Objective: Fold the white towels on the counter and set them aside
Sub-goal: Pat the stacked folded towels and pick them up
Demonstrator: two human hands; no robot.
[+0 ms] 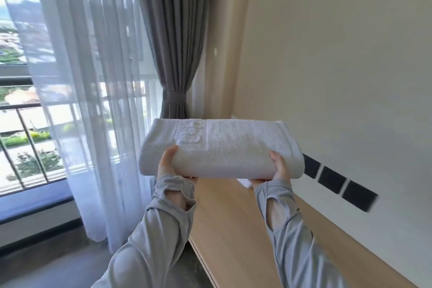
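A folded white towel (217,147) is held in the air above the far part of the tabletop (245,229), lifted clear of it and carried level. It is gripped at its near edge by both hands: the left hand (168,166) is curled round the left end, thumb on top and fingers beneath, and the right hand (279,166) is closed round the right end in the same way. The folding of this towel is judged to be done, and the step in hand is taken to be the setting aside. For the next move a free spot must be chosen, the bundle lowered flat with both ends even so that the layers do not slip, and the fingers drawn out from beneath. The towel is of thick looped terry, soft and bulky, folded into a rounded oblong, with a smoother woven band and raised lettering across its top. The tabletop is of pale, smooth wood-grain board with a straight edge. A white corner (244,182) is seen just under the towel; what it is cannot be told.
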